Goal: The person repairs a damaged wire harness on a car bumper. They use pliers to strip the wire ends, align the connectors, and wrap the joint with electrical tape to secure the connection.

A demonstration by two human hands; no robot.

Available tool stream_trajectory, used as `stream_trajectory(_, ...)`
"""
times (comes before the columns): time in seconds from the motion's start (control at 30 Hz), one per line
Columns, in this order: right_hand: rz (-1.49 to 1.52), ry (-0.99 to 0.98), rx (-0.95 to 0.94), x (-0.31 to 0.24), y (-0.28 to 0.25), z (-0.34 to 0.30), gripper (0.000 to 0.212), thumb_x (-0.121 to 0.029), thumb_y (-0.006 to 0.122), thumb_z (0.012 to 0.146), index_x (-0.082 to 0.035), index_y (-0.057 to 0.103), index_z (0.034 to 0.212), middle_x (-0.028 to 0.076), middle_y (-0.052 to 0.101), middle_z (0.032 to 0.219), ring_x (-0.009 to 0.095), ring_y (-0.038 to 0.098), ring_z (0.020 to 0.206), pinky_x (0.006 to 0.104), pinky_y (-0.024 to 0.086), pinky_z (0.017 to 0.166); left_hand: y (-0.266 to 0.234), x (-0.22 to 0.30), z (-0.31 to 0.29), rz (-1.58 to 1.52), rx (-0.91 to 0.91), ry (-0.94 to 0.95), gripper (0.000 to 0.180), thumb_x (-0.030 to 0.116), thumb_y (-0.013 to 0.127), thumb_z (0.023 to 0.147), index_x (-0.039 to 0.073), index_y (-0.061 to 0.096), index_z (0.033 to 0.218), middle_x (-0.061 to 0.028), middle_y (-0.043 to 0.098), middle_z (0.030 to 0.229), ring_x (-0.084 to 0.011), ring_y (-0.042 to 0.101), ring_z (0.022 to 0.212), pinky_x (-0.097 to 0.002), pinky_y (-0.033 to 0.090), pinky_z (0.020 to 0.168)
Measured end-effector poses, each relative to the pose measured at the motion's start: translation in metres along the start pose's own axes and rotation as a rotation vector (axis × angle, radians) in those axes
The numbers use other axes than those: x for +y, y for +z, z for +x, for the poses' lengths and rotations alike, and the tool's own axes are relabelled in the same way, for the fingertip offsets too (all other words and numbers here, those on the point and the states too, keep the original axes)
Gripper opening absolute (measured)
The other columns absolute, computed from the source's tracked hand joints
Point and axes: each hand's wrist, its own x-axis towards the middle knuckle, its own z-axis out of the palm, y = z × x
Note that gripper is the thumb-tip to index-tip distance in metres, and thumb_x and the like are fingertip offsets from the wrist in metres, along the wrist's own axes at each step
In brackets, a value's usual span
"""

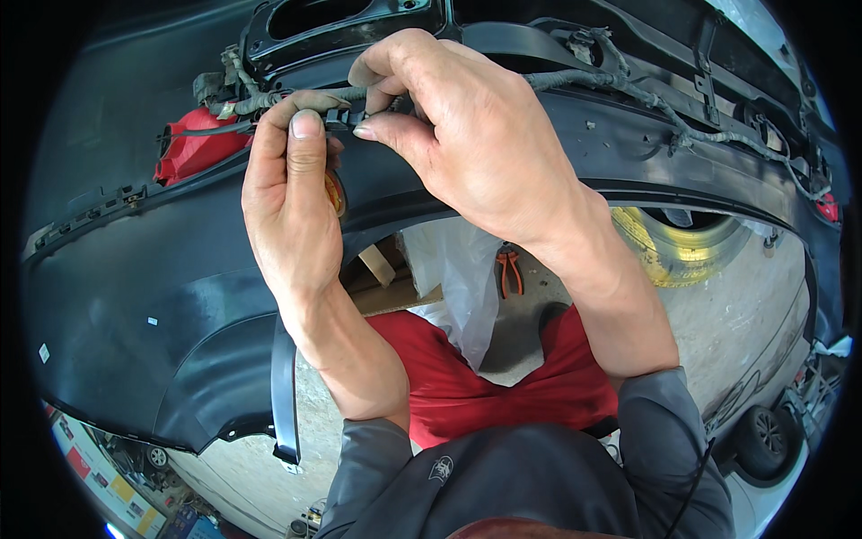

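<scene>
Over a large black car bumper cover [135,260], my two hands come together at a small black plastic piece [339,118], which looks like a wiring connector or clip. My left hand [292,193] pinches it between thumb and forefinger. From the other side, my right hand [485,135] is closed, its thumb and bent forefinger at the right end of the piece. Behind the fingers a taped wiring harness [620,81] runs along the bumper. A red lamp [202,144] sits left of my left hand. Partly hidden by that hand is a round orange-rimmed thing [336,192].
Orange-handled pliers [510,271] lie on the floor beyond my knees, beside clear plastic sheeting [449,269] and cardboard [377,292]. A tyre in yellow wrapping [682,251] lies to the right. A wheel [763,433] shows at the lower right.
</scene>
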Motion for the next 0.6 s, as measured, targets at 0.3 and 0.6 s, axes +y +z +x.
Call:
stream_trajectory(0.3, -0.039, -0.097, 0.004, 0.006, 0.004, 0.001, 0.036, -0.010, 0.086, 0.086, -0.003, 0.066, 0.116, 0.012, 0.072, 0.097, 0.033, 0.072, 0.090, 0.0433, 0.060, 0.078, 0.000, -0.002, 0.001, 0.026, 0.043, -0.010, 0.024, 0.022, 0.069, 0.113, 0.006, 0.076, 0.129, 0.0047, 0.068, 0.094, 0.0019, 0.050, 0.072, -0.0168, 0.032, 0.054)
stream_trajectory(0.6, 0.027, -0.023, -0.076, 0.015, -0.012, 0.001, 0.025, -0.005, 0.084, 0.091, -0.001, 0.072, 0.113, 0.010, 0.072, 0.110, 0.026, 0.072, 0.087, 0.0355, 0.059, 0.075, 0.006, -0.004, 0.002, 0.002, 0.031, 0.020, 0.025, 0.023, 0.067, 0.114, 0.005, 0.077, 0.128, 0.0042, 0.069, 0.099, -0.0036, 0.055, 0.085, -0.0195, 0.044, 0.072)
